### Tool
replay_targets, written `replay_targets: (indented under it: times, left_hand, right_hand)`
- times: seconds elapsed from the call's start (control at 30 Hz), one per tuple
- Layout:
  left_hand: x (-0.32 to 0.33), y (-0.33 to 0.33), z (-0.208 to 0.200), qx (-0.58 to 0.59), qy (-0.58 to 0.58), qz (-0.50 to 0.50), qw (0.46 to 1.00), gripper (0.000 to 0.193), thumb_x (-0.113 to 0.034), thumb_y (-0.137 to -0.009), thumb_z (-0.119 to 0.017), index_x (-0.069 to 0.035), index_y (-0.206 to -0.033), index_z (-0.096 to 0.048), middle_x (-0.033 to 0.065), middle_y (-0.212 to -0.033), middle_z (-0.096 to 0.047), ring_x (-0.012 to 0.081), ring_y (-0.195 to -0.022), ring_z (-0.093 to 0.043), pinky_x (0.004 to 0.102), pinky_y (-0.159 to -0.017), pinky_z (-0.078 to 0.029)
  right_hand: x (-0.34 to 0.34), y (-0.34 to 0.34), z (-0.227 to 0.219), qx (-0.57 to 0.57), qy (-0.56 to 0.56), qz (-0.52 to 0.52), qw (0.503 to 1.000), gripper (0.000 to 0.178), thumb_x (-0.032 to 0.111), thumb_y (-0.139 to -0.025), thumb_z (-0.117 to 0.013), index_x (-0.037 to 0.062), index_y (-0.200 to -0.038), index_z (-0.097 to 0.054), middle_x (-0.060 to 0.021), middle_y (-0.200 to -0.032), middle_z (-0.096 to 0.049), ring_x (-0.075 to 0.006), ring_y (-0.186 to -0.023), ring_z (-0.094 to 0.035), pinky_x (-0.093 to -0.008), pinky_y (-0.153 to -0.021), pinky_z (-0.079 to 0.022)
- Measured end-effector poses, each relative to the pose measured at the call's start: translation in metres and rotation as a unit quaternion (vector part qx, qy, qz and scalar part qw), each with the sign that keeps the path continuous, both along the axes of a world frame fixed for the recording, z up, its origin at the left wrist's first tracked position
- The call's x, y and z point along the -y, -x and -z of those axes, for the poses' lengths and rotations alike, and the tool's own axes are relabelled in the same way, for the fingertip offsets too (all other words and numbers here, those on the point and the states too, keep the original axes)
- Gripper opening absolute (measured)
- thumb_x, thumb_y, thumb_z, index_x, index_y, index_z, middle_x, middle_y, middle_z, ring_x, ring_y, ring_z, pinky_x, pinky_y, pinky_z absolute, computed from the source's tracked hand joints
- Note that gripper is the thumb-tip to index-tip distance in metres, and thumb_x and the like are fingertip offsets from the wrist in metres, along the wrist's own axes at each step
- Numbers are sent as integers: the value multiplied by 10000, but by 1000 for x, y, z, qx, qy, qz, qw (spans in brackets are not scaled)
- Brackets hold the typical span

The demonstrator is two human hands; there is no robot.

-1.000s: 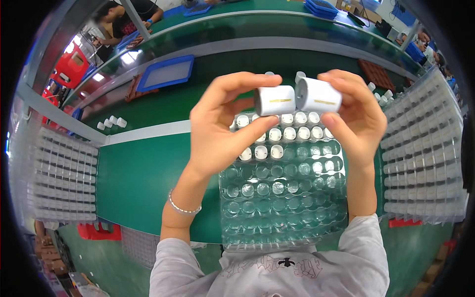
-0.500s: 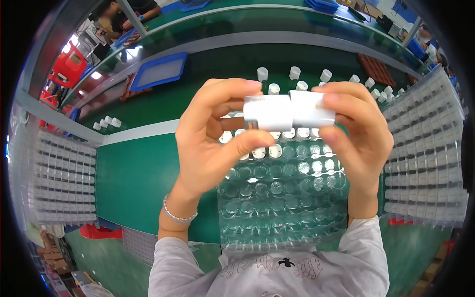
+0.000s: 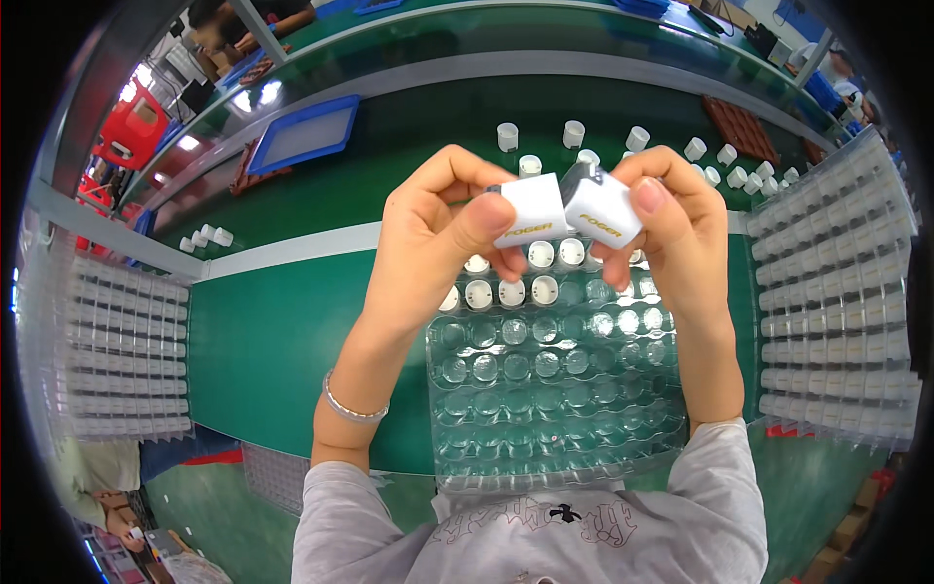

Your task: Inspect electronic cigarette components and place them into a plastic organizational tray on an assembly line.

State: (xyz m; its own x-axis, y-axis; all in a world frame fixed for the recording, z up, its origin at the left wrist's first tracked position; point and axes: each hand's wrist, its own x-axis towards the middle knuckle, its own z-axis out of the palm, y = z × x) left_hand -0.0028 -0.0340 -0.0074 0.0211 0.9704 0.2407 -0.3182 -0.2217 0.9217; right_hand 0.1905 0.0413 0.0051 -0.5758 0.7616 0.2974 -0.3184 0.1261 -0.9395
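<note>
My left hand (image 3: 433,234) pinches a white plastic housing (image 3: 535,201) with gold print and a dark end between thumb and fingers. A second white housing, the right one (image 3: 605,206), with matching gold print and a dark, shiny top, is gripped in my right hand (image 3: 676,229). The two housings meet or nearly meet, the right one tilted. Beneath them lies a clear plastic blister tray (image 3: 559,389). Its far rows hold several white round pieces (image 3: 512,293), partly hidden by my hands, while nearer pockets show no pieces.
Loose white pieces (image 3: 737,177) stand beyond the tray on the green bench (image 3: 292,331). Stacks of filled trays rise at the left (image 3: 126,350) and right (image 3: 837,311). A blue-rimmed tray (image 3: 302,134) sits far left. Other people work across the bench.
Before, the two white pieces lay in line end to end. Now they are turned with gold print showing, and the right one is tilted. My hands have moved closer together.
</note>
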Motion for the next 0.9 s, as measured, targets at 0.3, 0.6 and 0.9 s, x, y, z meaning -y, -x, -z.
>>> replay_targets:
  times: [0.3, 0.6, 0.9]
  left_hand:
    - [2, -25, 0, -103, -289, -144, 941, 773, -20, -555, -811, -29, -1204, -391, 91, -959, -463, 255, -957, -563, 318, -777, -495]
    - [-26, -46, 51, -432, -131, 0, 892, 418, -142, -598, -792, -26, -937, -577, 78, -1012, -560, 224, -916, -575, 315, -729, -482]
    - [-22, -11, 71, -521, -127, -145, 832, 543, -317, -694, -716, -43, -1120, -520, 130, -1092, -545, 309, -1040, -507, 383, -869, -414]
  right_hand:
    - [-4, 9, 20, -107, -293, -12, 950, 385, -37, -741, -646, 5, -1065, -442, -183, -1064, -524, -196, -952, -554, -305, -807, -470]
    - [-18, -59, 32, 372, -352, 16, 859, 281, 56, -666, -676, 45, -938, -606, -84, -846, -550, -221, -728, -566, -301, -628, -454]
    - [-19, -54, 67, 379, -364, 102, 845, 498, 123, -717, -686, 24, -1169, -501, -137, -1096, -533, -287, -995, -530, -328, -842, -424]
